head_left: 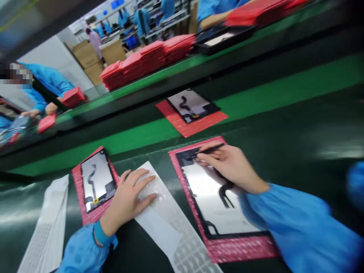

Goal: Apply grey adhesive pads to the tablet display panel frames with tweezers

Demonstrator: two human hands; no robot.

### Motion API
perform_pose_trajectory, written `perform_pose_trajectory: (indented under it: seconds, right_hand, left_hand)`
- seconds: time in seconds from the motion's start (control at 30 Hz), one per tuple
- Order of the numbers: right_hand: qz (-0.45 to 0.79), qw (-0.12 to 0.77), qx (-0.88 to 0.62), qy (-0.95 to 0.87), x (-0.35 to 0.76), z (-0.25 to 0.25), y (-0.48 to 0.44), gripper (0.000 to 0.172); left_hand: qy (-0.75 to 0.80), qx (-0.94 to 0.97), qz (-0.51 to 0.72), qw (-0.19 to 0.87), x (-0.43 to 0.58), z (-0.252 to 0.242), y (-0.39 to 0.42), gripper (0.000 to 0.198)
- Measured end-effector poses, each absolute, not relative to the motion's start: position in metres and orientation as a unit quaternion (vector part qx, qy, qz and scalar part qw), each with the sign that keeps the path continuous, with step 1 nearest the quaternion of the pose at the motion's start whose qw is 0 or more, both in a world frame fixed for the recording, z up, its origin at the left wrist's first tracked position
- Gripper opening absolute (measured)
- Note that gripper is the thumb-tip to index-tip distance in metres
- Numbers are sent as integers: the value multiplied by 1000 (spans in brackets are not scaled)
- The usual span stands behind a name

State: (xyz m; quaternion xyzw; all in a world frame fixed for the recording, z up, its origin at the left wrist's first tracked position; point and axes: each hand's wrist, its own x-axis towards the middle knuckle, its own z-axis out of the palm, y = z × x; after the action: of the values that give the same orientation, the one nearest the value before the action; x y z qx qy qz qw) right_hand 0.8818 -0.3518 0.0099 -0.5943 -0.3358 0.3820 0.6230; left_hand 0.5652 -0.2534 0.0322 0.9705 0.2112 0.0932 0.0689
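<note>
My right hand [227, 163] is closed around a thin black tool [212, 149], perhaps tweezers. Its tip is over the dark upper corner of a large display panel [204, 189], which has a silvery back, a black border and a black ribbon cable. The panel lies on pink bubble wrap [241, 248]. My left hand [133, 193] rests with fingers spread on the upper end of a long sticker sheet [159, 197], whose lower part carries rows of grey pieces. Left of that hand, a smaller-looking panel [99, 178] lies on another pink wrap.
Another panel [187, 104] sits on red wrap on the green strip ahead. More white sheets [45, 223] lie far left. Stacks of red packets [150, 55] and a black tray [224, 40] line the raised ledge. Co-workers in blue, including one at left [48, 81], are across it.
</note>
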Motion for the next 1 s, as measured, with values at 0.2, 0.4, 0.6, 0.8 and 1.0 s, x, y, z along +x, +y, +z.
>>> perform_pose_trajectory:
  seconds: [0.2,0.4,0.6,0.8,1.0]
  right_hand:
    - [349,585,-657,-323,876,14,-353,57]
    - [380,540,-655,-367,836,29,-363,46]
    - [500,430,-573,-486,779,21,-356,33]
    - [518,428,-541,-506,754,1,-334,27]
    - [529,445,-548,-471,755,-6,-329,32]
  left_hand:
    - [253,955,68,141,538,-2,-270,59]
    - [255,939,159,169,538,13,-253,56]
    - [309,920,176,161,518,-2,-279,58]
    - [353,887,254,155,519,-14,-290,38]
    - [349,878,271,184,523,-13,-286,10]
